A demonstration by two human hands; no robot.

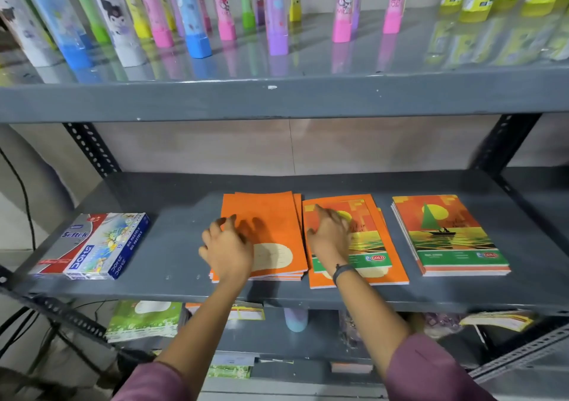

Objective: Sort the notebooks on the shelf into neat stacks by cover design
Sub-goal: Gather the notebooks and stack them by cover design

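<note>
The left hand (pixel 229 246) lies flat, fingers (pixel 220 223) spread and gripping nothing, on the orange stack (pixel 271 215). The right hand (pixel 328 234), also released, presses the mixed pile (pixel 369 246) directly beneath its fingers, long axis running away. Right of them, well apart, sits the sailboat stack (pixel 446 231) on the shelf (pixel 184 191).

Views: I have one, the head camera, wide-angle, so nothing overlaps with a second view.
Position: I look from above and in front of the grey shelf (pixel 172 255), close up.
Facing: forward and down toward 12 o'clock, onto the shelf board.
Nearness: both forearms enter from 6 o'clock and fill the lower middle.
Frame limits: the upper shelf edge (pixel 277 101) crosses at 12 o'clock; a lower tier shows at 6 o'clock.
Distortion: straight edges bow toward the borders.
</note>
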